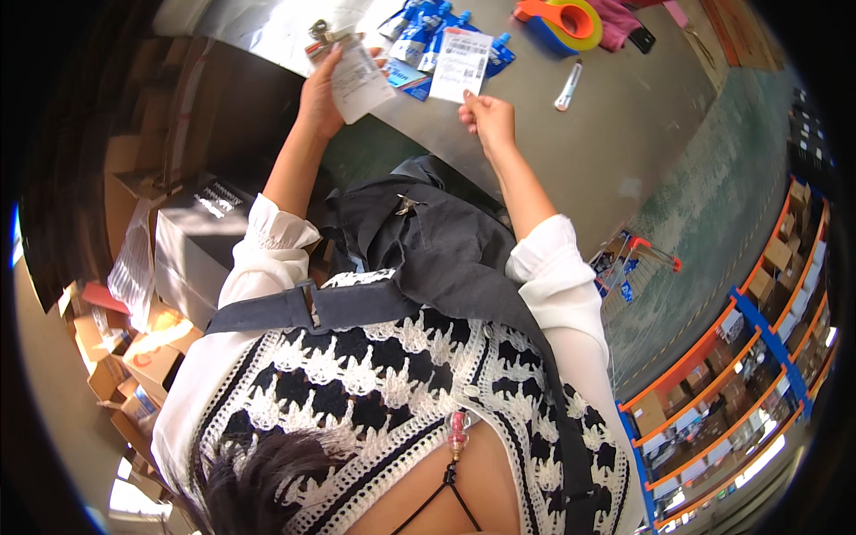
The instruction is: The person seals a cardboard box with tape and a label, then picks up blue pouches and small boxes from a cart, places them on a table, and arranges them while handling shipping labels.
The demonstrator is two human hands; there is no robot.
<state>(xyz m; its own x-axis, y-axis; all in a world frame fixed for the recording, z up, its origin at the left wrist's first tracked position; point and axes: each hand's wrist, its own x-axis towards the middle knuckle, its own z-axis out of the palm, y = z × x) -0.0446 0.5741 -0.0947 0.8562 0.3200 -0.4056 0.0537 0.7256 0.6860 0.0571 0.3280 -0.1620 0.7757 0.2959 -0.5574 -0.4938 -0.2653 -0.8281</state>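
Observation:
My left hand (322, 100) grips a stack of printed paper slips (358, 83), with a metal binder clip (321, 32) at its upper end. Between the thumb and fingers of my right hand (491, 120) is the lower edge of a single white printed label (460, 65) bearing barcodes and writing. This label is held over the table, in front of several blue and white spouted pouches (418, 40). A flat blue printed packet (409, 79) lies between the two hands, partly covered by the label.
On the grey table (602, 154) lie a utility knife (568, 85), rolls of tape (565, 23), a phone (642, 40) and a pink cloth (616, 23). A wire shopping cart (638, 267) stands at right, before orange and blue shelving (762, 321). Cardboard boxes (150, 358) are at left.

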